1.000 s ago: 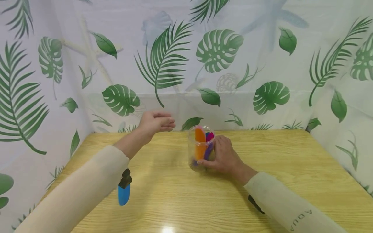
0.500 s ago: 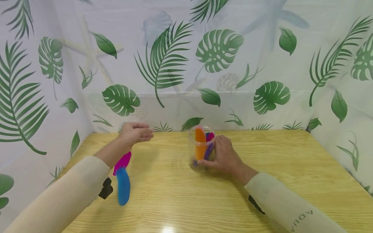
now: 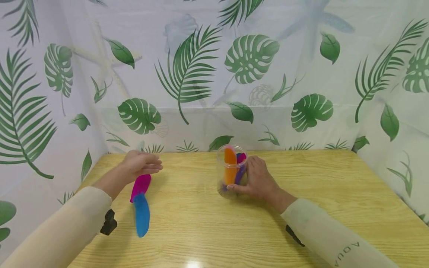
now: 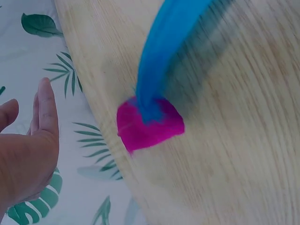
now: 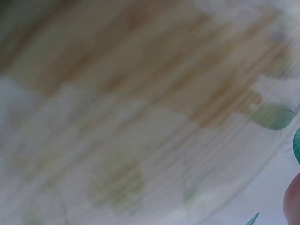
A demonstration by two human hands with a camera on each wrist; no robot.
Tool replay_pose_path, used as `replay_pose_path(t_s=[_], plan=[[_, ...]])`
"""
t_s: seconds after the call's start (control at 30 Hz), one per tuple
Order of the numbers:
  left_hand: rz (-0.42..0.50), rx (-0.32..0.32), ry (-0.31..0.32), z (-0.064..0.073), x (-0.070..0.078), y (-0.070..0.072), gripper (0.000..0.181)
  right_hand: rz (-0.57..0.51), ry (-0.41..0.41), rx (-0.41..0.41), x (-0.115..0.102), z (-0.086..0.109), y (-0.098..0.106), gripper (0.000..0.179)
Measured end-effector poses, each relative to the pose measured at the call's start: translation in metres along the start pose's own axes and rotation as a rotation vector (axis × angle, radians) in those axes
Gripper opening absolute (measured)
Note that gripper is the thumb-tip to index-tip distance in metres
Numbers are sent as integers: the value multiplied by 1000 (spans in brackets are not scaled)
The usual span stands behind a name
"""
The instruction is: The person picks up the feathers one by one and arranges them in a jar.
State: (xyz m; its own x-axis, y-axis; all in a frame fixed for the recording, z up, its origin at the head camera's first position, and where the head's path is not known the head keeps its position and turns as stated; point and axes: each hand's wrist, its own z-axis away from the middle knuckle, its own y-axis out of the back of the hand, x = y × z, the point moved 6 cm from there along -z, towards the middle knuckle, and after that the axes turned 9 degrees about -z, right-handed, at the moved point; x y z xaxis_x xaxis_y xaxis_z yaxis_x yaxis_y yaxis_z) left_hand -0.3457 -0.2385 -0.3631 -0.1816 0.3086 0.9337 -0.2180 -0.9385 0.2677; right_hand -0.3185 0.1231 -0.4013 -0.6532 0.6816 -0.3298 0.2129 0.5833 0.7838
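A clear plastic jar (image 3: 220, 175) stands upright near the table's back edge, with an orange feather (image 3: 230, 167) and purple and magenta ones inside. My right hand (image 3: 259, 180) holds the jar from its right side, thumb across the front. At the left lie a magenta feather (image 3: 141, 186) and a blue feather (image 3: 142, 217), the blue one's end over the magenta one. My left hand (image 3: 139, 163) hovers just beyond the magenta feather, fingers straight and holding nothing. In the left wrist view, the blue feather (image 4: 164, 47) overlaps the magenta feather (image 4: 150, 129), apart from the hand (image 4: 33, 140).
The wooden table (image 3: 201, 230) reaches back to a white cloth (image 3: 207, 126) printed with green leaves, which also hangs at both sides. Black straps sit on both forearms. The right wrist view is blurred, with only a bit of the right hand (image 5: 293, 201) at its edge.
My left hand has moved left and slightly lower, from near the jar to above the feathers, uncovering the magenta feather. My right hand and the jar have stayed in place.
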Motion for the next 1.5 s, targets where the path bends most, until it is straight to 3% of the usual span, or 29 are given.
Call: replay_pose_path(t_s=[0.53,0.8,1.2,1.37,1.5], plan=[[17,137,184,7,-27,37,64,-4,8,6,0,0,1,86],[-20,156,232,12,-38,47,61,-4,3,4,1,1,0,84],[-18,110,342,12,-59,44,58,-15,18,13,1,0,1,83],[58,105,328,8,-63,36,61,-11,29,18,1,0,1,85],[78,113,295,4,-61,32,44,-11,42,21,1,0,1,85]])
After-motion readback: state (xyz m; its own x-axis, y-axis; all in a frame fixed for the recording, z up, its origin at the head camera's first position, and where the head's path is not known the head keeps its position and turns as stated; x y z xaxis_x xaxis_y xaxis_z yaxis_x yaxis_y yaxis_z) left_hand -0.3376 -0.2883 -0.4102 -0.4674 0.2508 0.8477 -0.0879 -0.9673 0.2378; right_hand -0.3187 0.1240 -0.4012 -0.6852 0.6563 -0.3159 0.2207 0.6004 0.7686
